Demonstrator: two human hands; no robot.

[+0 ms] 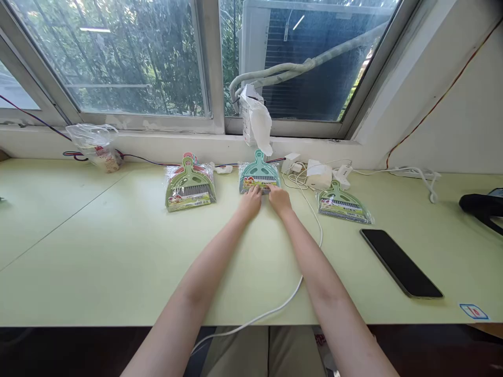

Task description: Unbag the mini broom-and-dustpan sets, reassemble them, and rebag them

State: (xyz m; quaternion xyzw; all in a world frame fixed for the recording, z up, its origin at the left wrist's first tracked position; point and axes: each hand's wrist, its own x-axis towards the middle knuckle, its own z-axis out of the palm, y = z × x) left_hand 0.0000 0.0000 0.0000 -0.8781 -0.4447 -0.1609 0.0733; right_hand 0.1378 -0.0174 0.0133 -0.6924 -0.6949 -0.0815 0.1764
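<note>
Straight ahead on the table lies a blue-green dustpan and brush set in clear plastic wrap, its handle toward the window. My left hand grips its front edge with the fingertips on the label; the thumb is hidden. On the right part of the same edge, my right hand is closed, its index finger stretched onto the wrap. To the left lie wrapped dustpan sets, an olive-green one on top with a reddish one showing behind it. Another green wrapped set is at the right.
A black phone lies at the right. A white cable runs under my right arm and over the table's front edge. Chargers, a tissue pack and a plastic bag line the window side. A black object sits far right.
</note>
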